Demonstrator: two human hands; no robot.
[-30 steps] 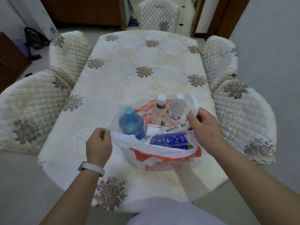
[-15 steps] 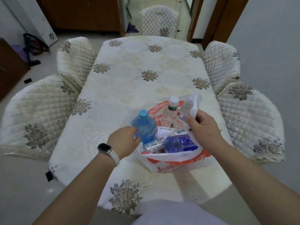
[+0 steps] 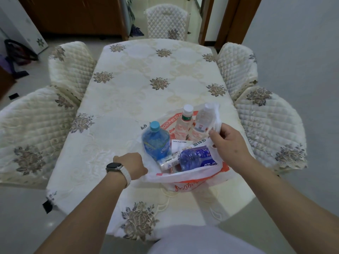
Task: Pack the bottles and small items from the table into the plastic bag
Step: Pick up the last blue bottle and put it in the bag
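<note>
A white plastic bag with orange print (image 3: 192,177) lies open on the table's near right side. Inside it stand a squat blue bottle (image 3: 156,141), a white-capped bottle (image 3: 184,123) and a clear bottle (image 3: 203,118). A dark blue bottle (image 3: 197,158) lies on its side in the bag, beside a small tube (image 3: 168,161) and a white box (image 3: 178,145). My left hand (image 3: 132,165) grips the bag's near left rim. My right hand (image 3: 227,142) pinches the bag's right handle strip.
The table (image 3: 128,99) wears a cream cloth with embroidered flowers. Quilted chairs flank it: two on the left (image 3: 34,129), two on the right (image 3: 267,125), one at the far end (image 3: 166,22). A dark bag (image 3: 16,54) lies on the floor, far left.
My left hand has gone from beside the blue bottle down to the bag's near left rim and taken hold of it. My right hand keeps its hold on the handle. The view has shifted.
</note>
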